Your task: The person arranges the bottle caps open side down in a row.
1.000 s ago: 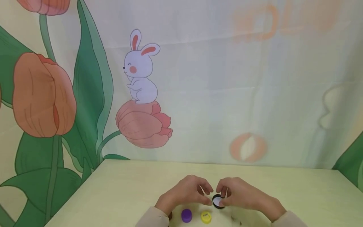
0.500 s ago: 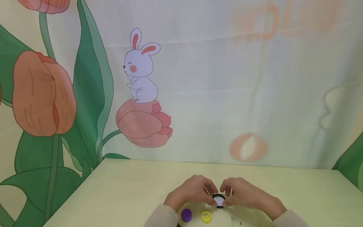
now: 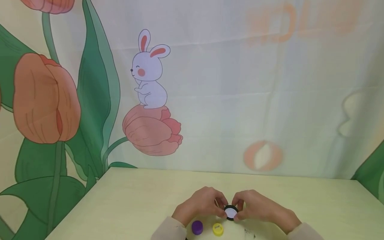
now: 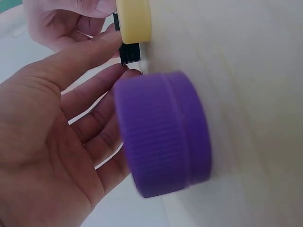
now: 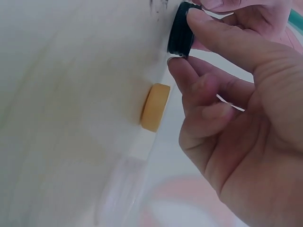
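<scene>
Between the fingertips of both hands, low in the head view, is a round black bottle cap (image 3: 231, 212) with a white inner disc facing up. My left hand (image 3: 207, 201) pinches its left edge and my right hand (image 3: 258, 206) its right edge. The right wrist view shows the black cap's ridged side (image 5: 180, 30) under the right thumb, with the left fingers behind it. Seen from the left wrist, the black cap is mostly covered by a yellow cap (image 4: 135, 21). A purple screw cap (image 4: 163, 135) looms large in front of the left palm.
On the table (image 3: 144, 193), the purple cap (image 3: 197, 227) and yellow cap (image 3: 218, 229) stand nearer the body. An orange-yellow cap (image 5: 156, 108) sits beyond the right fingers. Dark marks (image 3: 250, 234) spot the surface. A curtain (image 3: 225, 100) printed with tulips and a rabbit hangs behind.
The left hand has moved right and taken hold of the black cap's left edge. The cap has straightened between both hands; the right hand moved slightly.
</scene>
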The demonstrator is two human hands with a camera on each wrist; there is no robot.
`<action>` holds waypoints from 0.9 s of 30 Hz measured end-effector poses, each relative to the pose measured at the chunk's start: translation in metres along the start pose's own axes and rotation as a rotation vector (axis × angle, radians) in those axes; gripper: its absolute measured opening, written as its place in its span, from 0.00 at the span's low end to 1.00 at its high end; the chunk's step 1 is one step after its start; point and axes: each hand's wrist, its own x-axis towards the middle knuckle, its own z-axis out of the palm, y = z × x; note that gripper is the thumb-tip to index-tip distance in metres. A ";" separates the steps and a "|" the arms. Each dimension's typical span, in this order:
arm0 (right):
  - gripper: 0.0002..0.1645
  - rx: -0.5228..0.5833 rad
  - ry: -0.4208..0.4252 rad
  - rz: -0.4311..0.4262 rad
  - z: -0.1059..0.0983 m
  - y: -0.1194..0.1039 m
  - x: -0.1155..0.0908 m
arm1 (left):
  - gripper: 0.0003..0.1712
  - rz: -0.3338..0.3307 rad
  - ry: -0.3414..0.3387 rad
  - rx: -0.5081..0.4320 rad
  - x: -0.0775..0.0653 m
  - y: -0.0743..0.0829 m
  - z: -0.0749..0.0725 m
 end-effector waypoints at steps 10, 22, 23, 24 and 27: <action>0.16 -0.022 -0.007 0.001 0.003 0.000 0.002 | 0.13 -0.002 -0.002 0.049 -0.001 -0.001 0.002; 0.15 0.006 -0.007 -0.002 0.001 -0.003 0.000 | 0.16 0.036 -0.005 -0.006 -0.004 -0.002 0.000; 0.15 0.004 -0.005 -0.007 0.001 -0.003 0.000 | 0.16 0.044 -0.001 -0.021 -0.004 -0.003 0.000; 0.15 0.004 -0.003 -0.008 0.000 -0.002 0.000 | 0.17 0.052 0.006 -0.031 -0.004 -0.003 0.000; 0.15 0.000 0.006 -0.013 -0.003 -0.002 0.001 | 0.18 0.072 0.029 -0.043 -0.004 -0.003 -0.001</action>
